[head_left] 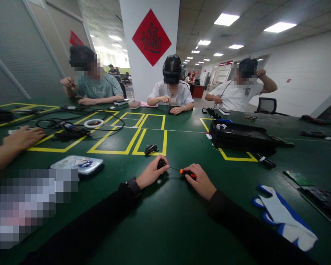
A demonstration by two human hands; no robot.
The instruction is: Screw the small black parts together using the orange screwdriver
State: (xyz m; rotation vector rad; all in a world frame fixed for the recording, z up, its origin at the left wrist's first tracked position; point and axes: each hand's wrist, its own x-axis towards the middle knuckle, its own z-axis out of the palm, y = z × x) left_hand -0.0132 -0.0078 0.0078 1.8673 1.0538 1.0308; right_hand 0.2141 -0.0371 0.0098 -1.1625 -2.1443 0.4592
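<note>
Near the middle of the green table [165, 221], my left hand [151, 172] pinches a small black rounded part [161, 164]. My right hand [200, 181] is closed around the black and red handle of a screwdriver [181, 171], which has an orange collar. Its thin shaft points left and reaches the black part; whether the tip sits in a screw is too small to see. Just beyond my left hand, inside a yellow tape outline, lies another small black piece [151, 149].
To the right are a white-and-blue glove [287, 217], a green circuit board [299, 178] and a black tray-like casing [239, 134]. Left lie a phone in a clear case [77, 164], black cables [71, 129] and a white ring [93, 123]. A neighbour's hand [24, 139] rests there; three people sit opposite.
</note>
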